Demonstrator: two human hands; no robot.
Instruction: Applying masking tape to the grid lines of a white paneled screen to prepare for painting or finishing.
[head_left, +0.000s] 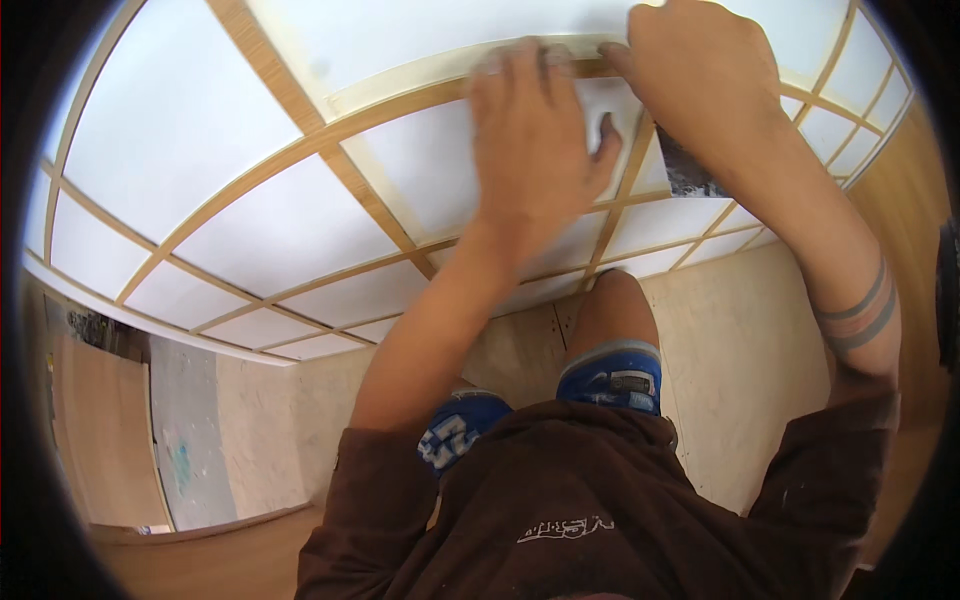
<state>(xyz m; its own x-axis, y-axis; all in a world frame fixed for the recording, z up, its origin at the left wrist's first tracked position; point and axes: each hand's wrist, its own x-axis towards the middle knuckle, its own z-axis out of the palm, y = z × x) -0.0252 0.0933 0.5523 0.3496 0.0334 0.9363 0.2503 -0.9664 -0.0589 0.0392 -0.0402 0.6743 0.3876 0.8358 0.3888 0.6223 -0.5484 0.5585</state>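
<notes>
In front of me stands a white panel [180, 90] crossed by a grid of light wooden strips [390, 103]. A pale, cream-coloured band that looks like masking tape [430, 70] runs along the upper edge of one long strip. My left hand [535, 140] lies open on the panel, its fingertips over the band and strip, slightly blurred. To its right, my right hand [705, 65] is closed with the back toward me. Its thumb reaches left toward the strip near the band. The other fingers are curled out of sight, and what they hold is hidden.
A dark, glossy patterned piece [690, 168] shows in a grid square below my right wrist. Plywood flooring [735, 330] lies under me. Wooden boards [105, 420] are at the left, and a wooden surface [915, 220] borders the right.
</notes>
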